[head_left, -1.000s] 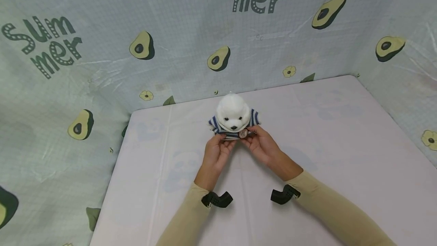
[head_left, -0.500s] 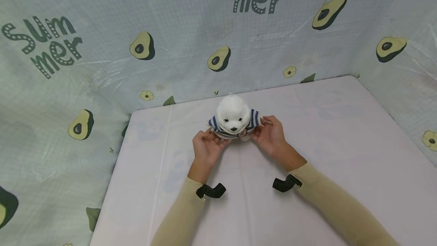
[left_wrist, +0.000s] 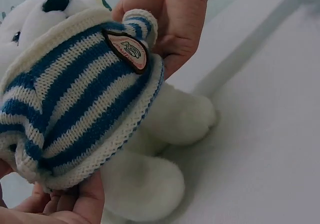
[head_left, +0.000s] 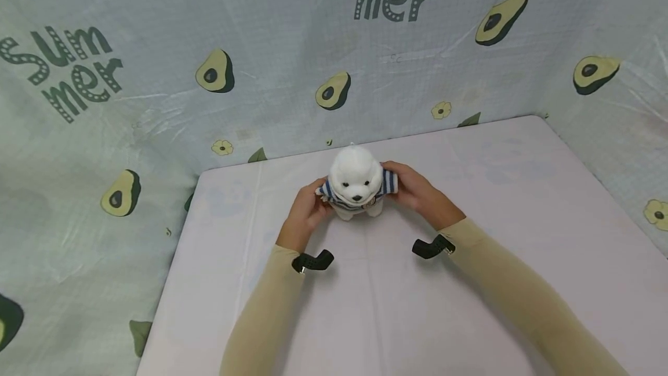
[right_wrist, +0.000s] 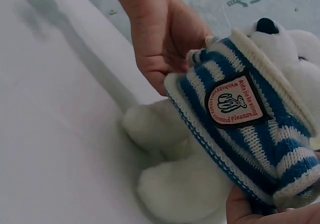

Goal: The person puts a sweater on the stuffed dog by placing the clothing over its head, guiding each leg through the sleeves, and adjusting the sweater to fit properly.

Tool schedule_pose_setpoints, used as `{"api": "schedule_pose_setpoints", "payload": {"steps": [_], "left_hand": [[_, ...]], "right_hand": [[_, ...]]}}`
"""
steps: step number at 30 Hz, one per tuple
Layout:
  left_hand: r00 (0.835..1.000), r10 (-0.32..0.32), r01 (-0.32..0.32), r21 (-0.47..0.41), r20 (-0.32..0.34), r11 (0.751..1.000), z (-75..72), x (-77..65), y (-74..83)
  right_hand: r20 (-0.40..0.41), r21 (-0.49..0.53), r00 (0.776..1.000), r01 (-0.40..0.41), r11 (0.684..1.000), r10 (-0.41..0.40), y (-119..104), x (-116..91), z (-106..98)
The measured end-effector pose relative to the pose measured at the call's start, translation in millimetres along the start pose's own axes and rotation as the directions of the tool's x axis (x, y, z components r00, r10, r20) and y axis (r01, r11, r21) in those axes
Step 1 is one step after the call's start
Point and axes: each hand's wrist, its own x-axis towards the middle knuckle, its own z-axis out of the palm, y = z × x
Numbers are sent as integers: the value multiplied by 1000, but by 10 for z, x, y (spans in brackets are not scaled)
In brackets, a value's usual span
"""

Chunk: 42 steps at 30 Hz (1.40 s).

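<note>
A white plush toy [head_left: 356, 174] with dark eyes and a dark nose sits upright on the table, facing me. It wears a blue-and-white striped knit sweater [left_wrist: 85, 94] with a badge [right_wrist: 237, 101] on its front. My left hand [head_left: 307, 209] holds the toy's left-hand side in the head view, by the sleeve; its fingers [left_wrist: 90, 196] curl at the sweater's hem. On the opposite side my right hand [head_left: 414, 187] holds the toy around the other sleeve, some fingers hidden behind it. Below the hem, the white feet [left_wrist: 145, 184] show.
The pale table [head_left: 443, 306] has a faint printed pattern. Behind it and along both sides hangs a light cloth [head_left: 282, 33] printed with avocados and lettering. A black wrist mount [head_left: 313, 261] sits on the left sleeve, another mount [head_left: 433, 246] on the right.
Both hands have left the sweater's front hem and moved apart, up to the toy's two sides. The toy's feet now show below the sweater; the toy has stayed in place.
</note>
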Motion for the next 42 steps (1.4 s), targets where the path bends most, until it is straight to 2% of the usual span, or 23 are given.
{"api": "schedule_pose_setpoints", "payload": {"steps": [3,9,21,25,29,32,34,36,38,42], "left_hand": [[1000,3,-3,20,-5,1000,-12,16,-2],[1000,3,-2,26,-30,1000,-49,72,-36],[996,-19,12,-80,-90,997,-65,186,-57],[997,-17,13,-61,-73,998,-68,216,-38],[999,2,2,85,-43,996,-51,211,8],[998,30,-18,235,-48,972,-20,211,58],[998,46,-29,305,-47,952,5,228,91],[997,56,-35,348,-50,937,32,250,120],[997,57,-35,361,-49,932,59,274,141],[996,55,-29,354,-64,935,75,308,161]], "right_hand": [[-43,-17,999,-7,1000,6,12,47,19],[-92,18,996,5,1000,-3,62,135,20],[-142,-4,990,-16,1000,15,91,200,11],[-146,-110,989,-41,993,25,54,251,9],[-105,-321,994,-19,947,-16,-29,293,27],[-86,-442,995,2,897,-44,-83,335,60],[-91,-500,994,6,866,-59,-112,366,84],[-102,-550,992,9,835,-78,-137,395,107],[-117,-588,989,8,809,-95,-161,411,128],[-167,-614,980,-18,789,-108,-192,420,168]]}}
